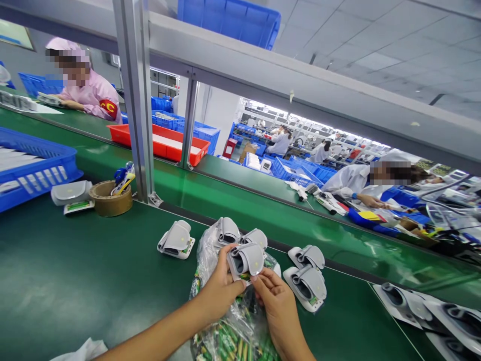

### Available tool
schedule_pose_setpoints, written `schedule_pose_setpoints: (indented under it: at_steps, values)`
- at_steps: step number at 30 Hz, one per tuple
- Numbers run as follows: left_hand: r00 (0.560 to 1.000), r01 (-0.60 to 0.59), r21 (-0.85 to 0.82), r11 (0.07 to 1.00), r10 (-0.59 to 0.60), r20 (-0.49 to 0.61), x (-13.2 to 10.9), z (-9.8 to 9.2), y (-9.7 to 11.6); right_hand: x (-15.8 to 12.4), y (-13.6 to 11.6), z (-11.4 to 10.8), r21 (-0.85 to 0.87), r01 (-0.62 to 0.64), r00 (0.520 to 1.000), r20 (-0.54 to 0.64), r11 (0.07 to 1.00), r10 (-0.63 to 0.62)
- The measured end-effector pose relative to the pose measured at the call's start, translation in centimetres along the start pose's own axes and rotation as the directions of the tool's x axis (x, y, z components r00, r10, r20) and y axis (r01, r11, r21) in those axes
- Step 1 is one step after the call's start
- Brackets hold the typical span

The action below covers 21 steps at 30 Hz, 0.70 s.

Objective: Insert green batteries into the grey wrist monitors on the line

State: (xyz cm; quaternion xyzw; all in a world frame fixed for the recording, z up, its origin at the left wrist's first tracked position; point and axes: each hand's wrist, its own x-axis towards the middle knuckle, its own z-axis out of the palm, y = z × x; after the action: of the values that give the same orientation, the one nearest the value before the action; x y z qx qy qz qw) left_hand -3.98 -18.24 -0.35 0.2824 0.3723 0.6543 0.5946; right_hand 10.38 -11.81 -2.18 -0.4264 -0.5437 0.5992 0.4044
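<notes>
- Factory floor all around me, seen from the head camera: a green desk (75,281) runs under my arms, a metal frame post (137,100) rises from it, and a second green line lies beyond that post.
- My left hand (220,291) and right hand (276,301) meet over a clear plastic bag (225,336) of green packets that lies on the desk close to me.
- Both hands hold one grey cuffed device (246,258) just above the bag; the left grip pinches its left end with thumb and fingers, the right grip pinches its lower right corner with the fingertips.
- Two more of these devices (240,233) rest at the top of the bag, just behind the held one.
- Another device (176,240) lies alone on the desk to the left, apart from the bag.
- A pair of them (308,273) sits to the right, near my right hand but not touching it.
- At far left I see a roll of brown tape (108,200) with pens inside it, and a blue basket (33,170).
- Behind the post sits a red tray (165,143).
- A person in pink (88,90) works at the far left, and a person in white (356,185) at the right.
</notes>
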Motion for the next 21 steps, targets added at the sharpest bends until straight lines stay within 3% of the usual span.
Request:
schedule_pose_setpoints:
  at_steps: [5,16,21]
  values:
    - [0.997,0.018,0.052,0.998,-0.023,0.08,-0.31,-0.19,0.61,-0.25,-0.08,0.26,-0.125,0.15,0.988,-0.025,0.981,-0.154]
    - [0.995,-0.025,0.033,0.999,0.022,0.098,0.0,-0.89,0.16,-0.15,0.16,-0.06,-0.161,0.169,0.984,-0.029,0.972,-0.176]
    - [1.0,-0.025,-0.017,1.0,0.025,0.006,0.37,-0.83,0.06,0.29,0.55,-0.03,-0.09,0.143,0.989,-0.015,0.986,-0.145]
